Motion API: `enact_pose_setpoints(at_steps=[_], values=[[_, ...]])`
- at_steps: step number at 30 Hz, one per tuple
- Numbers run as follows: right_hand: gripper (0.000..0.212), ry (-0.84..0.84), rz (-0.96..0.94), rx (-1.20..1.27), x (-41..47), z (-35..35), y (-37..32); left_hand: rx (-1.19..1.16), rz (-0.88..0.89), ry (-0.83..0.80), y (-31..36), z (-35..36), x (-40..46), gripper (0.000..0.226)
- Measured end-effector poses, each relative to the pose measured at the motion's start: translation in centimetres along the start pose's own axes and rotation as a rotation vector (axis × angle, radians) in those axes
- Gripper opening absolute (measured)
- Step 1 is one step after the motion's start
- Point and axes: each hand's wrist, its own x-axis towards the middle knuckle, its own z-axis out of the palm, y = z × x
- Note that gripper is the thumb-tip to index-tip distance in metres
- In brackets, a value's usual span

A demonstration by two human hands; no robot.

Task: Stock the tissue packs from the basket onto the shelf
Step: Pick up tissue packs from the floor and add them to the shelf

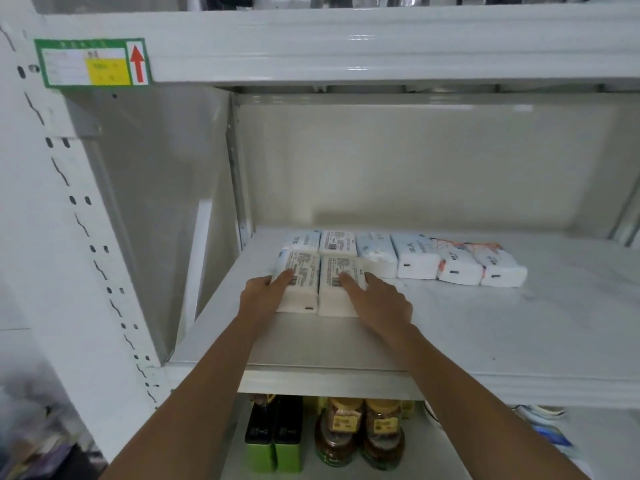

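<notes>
Two white tissue packs lie side by side at the front left of the white shelf [485, 327]. My left hand [265, 289] grips the left pack [301, 282] at its left edge. My right hand [377, 299] rests on the right pack [337, 289], with a finger on top and the palm at its right side. Behind them a row of several more tissue packs [415, 258] runs to the right along the shelf. The basket is out of view.
The shelf's side panel [166, 209] stands close on the left, and the upper shelf edge [381, 46] carries a green label [93, 62]. Below are green-black boxes [273, 438] and jars [360, 434]. Bare shelf surface lies to the right of my hands.
</notes>
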Motion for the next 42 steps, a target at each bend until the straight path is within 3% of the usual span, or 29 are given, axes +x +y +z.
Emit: enact_pose_setpoints(at_steps=[8, 12, 16, 20, 26, 30, 32, 37, 42], values=[[0.091, -0.012, 0.026, 0.012, -0.8, -0.2, 0.2, -0.004, 0.017, -0.018, 0.1, -0.6, -1.6, 0.068], [0.088, 0.013, -0.004, 0.103, -1.9, -0.2, 1.0, 0.16, 0.13, 0.055, 0.1, 0.3, -3.8, 0.073], [0.073, 0.075, -0.073, 0.295, -3.8, 0.6, 1.5, 0.295, 0.15, 0.048, -0.4, -0.3, -6.0, 0.094], [0.067, 0.185, -0.241, 0.188, -7.4, 1.8, 1.9, 0.569, 0.277, 0.092, -2.0, -0.5, -10.2, 0.068], [0.048, 0.353, -0.562, 0.241, -15.4, 3.9, 6.4, 0.49, 0.707, 0.266, -10.3, -1.9, -18.0, 0.038], [0.031, 0.166, -0.77, 0.217, -18.5, 9.1, 10.2, 0.593, 0.657, 0.205, -16.3, -2.6, -21.1, 0.036], [0.037, 0.041, -0.77, 0.137, -19.6, 11.9, 11.3, 0.68, 0.575, 0.098, -19.1, -3.0, -22.0, 0.04], [0.075, -0.304, -0.533, -0.18, -22.5, 18.8, 13.6, 0.909, 0.304, -0.147, -26.3, -3.1, -23.2, 0.055], [0.085, -0.543, -0.398, -0.368, -25.2, 24.6, 15.5, 0.963, 0.1, -0.291, -33.2, -3.3, -24.8, 0.071]])
